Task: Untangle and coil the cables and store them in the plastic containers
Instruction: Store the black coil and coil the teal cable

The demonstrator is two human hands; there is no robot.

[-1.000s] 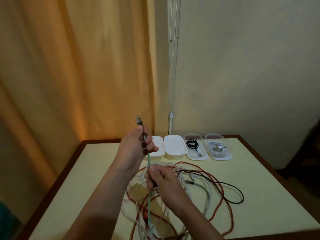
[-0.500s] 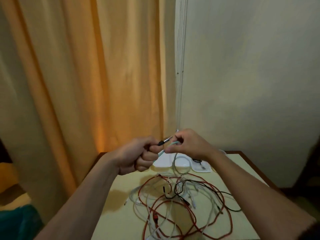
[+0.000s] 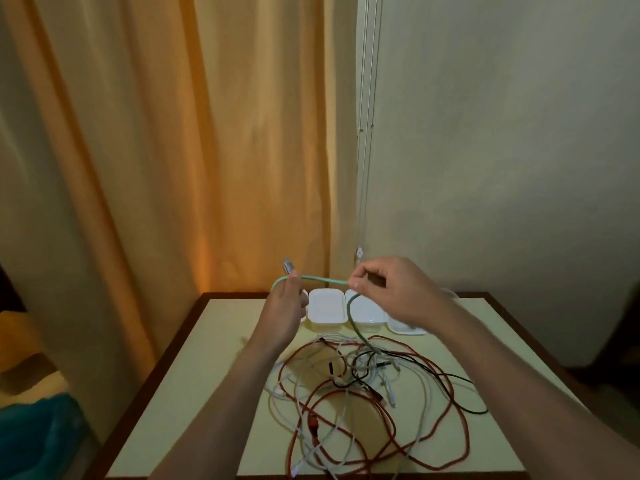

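We're over the worktop (image 3: 214, 375), with the tangle (image 3: 363, 393) of red, white and black cables heaped across its middle and the containers (image 3: 327, 306) lined up at the far edge. Above them we hold the green cable (image 3: 322, 279) stretched level between both hands — its tail drops from the right hand into the pile. Our left hand (image 3: 285, 306) has its grip curled round the plug end, plug (image 3: 286, 265) poking up; our right hand (image 3: 388, 289) pinches the cord between thumb and fingertip. To do this well, we'd say keep the left end fixed and draw loops evenly — lifting gently so the tail slips free rather than dragging the heap.
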